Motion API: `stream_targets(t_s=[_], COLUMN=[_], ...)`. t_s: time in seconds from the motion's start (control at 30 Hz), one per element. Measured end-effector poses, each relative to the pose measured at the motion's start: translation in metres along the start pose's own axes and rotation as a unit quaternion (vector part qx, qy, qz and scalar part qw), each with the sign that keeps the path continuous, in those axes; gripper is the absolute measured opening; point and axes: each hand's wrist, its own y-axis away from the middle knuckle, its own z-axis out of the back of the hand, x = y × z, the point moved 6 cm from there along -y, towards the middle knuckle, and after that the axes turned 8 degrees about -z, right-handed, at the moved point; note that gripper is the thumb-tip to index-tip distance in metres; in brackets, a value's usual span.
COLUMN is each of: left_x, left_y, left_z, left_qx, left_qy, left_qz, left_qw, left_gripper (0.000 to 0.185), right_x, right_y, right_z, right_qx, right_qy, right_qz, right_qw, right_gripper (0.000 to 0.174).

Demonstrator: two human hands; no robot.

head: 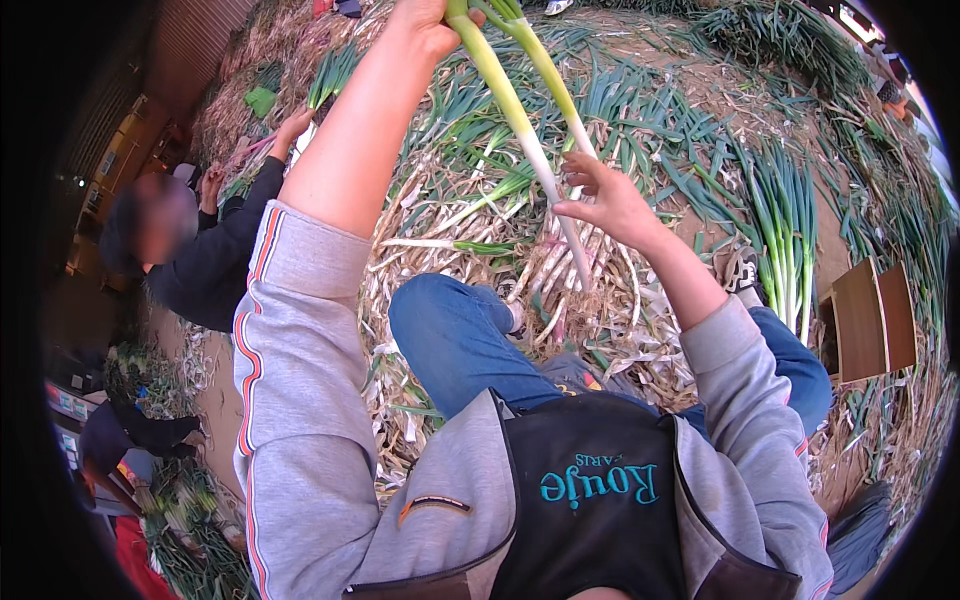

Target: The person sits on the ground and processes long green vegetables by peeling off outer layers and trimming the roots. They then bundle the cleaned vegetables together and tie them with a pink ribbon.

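Observation:
My left hand, at the top of the view, grips long green onions by their green upper part. Two white stems hang from it, the nearer green onion reaching down past my right hand. My right hand has its fingers spread, its thumb tip at the edge of the lower white stem; whether it touches cannot be told. Below lies a heap of untrimmed green onions with roots and dry outer leaves. A bundle of green onions lies at the right, beyond my right foot.
Peeled leaves and loose husks cover the ground around my legs. A wooden box-like object stands at the right. At the left, a person in dark clothes holds green onions. Another person bends near piled onions at the lower left.

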Motion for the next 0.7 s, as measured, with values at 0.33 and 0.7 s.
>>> stream_targets(t_s=[0.33, 0.7], left_x=[-0.013, -0.003], left_y=[0.020, 0.026], left_z=[-0.017, 0.001], left_qx=[0.068, 0.000], left_qy=[0.073, 0.120], left_qz=[-0.044, -0.032], left_qw=[0.994, 0.992], left_gripper=[0.008, 0.007], right_x=[-0.017, -0.011], right_y=[0.041, 0.053], right_z=[-0.022, -0.027], right_qx=[-0.025, 0.033], right_qy=[-0.196, -0.337], right_qz=[-0.080, -0.148], right_qw=[0.977, 0.929], right_gripper=[0.023, 0.025])
